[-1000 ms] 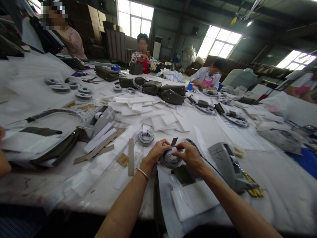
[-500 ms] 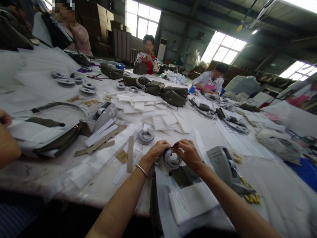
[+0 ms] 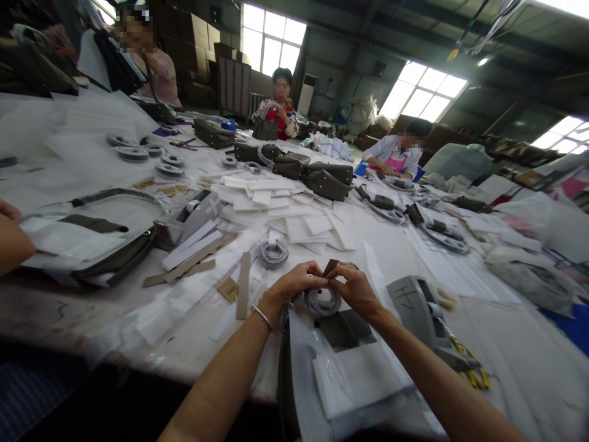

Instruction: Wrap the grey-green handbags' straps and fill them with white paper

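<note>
Close together above a coil wrapped in clear plastic (image 3: pixel 323 301), my left hand (image 3: pixel 299 279) and my right hand (image 3: pixel 356 288) are both closed in a pinch. Between their fingertips a dark strap end (image 3: pixel 330 267) sticks up; where it joins the coil is hidden by my fingers. The coil rests on an olive bag (image 3: pixel 338 328) lying at the table's front edge, partly covered by pale sheeting. A white padded packet (image 3: pixel 363 374) lies on the bag below my hands.
Right of my hand stands a grey tape dispenser (image 3: pixel 418 313); another dispenser (image 3: pixel 196 212) is at left. A second wrapped coil (image 3: pixel 273 253) and white foam pieces (image 3: pixel 299 227) lie ahead. A neighbour's arm (image 3: pixel 13 242) reaches in beside another bag (image 3: pixel 101 258). Several people work around the table.
My fingers have shifted on the strap, and its dark end now stands up more plainly between them. My right hand has turned slightly. The whole view has swung a little to the left.
</note>
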`<state>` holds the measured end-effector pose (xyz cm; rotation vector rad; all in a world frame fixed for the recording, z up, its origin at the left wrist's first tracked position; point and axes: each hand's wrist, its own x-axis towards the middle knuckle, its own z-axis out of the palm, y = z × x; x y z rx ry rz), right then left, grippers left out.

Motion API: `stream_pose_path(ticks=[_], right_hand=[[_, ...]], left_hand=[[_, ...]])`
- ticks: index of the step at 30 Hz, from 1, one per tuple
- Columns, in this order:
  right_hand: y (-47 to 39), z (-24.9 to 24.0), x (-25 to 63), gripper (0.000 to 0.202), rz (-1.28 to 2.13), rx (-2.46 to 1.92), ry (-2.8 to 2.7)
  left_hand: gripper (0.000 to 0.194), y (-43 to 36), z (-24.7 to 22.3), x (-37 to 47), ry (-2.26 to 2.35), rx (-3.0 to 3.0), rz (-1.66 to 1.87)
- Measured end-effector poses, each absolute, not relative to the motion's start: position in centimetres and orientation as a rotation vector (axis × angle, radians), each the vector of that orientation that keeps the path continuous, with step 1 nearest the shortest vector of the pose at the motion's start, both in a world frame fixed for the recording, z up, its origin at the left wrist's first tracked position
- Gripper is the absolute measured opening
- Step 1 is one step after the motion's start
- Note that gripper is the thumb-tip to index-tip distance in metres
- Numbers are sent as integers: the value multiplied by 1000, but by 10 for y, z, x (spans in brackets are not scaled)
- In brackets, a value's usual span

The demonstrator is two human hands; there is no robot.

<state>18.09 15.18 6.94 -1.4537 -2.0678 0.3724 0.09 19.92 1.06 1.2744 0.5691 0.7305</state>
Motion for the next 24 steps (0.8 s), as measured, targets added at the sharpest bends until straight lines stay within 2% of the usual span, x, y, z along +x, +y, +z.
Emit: stream_pose_path(ticks=[15, 20, 22, 24], right_hand=[[162, 31, 175, 5, 537, -1600, -1882], [162, 27, 179, 48, 662, -1718, -1691], [163, 26, 182, 48, 741, -1741, -1664], [167, 26, 186, 34, 834, -1765, -1668]], left_hand=[[15, 197, 1, 10, 944, 1707, 767], [14, 199, -3, 13, 1031, 1716, 740], [16, 198, -4, 14, 1051, 1716, 722], [19, 197, -4, 14, 1069, 1718, 712]])
